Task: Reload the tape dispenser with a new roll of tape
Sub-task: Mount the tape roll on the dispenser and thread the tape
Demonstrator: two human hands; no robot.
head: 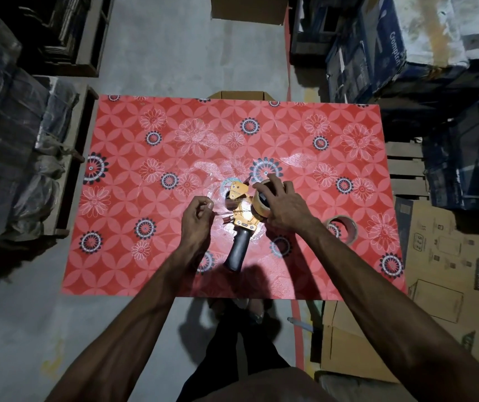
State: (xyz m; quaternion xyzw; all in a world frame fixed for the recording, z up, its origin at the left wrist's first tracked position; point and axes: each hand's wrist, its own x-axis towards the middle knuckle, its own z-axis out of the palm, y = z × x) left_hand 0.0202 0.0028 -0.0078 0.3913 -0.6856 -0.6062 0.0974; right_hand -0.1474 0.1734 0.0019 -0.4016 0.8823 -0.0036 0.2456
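Under the spread right hand (283, 208), tape roll (261, 203) half hidden on dispenser (242, 216).

red floral table (134, 265), tape dispenser (242, 219), spare roll (343, 227)

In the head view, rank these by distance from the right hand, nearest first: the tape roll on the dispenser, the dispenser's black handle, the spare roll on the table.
From the right hand:
1. Tape roll on the dispenser, under its fingers.
2. Black handle, toward the person, to its left.
3. Spare roll, to its right, near the table edge.

Handle and spare roll are nearly too close to call.
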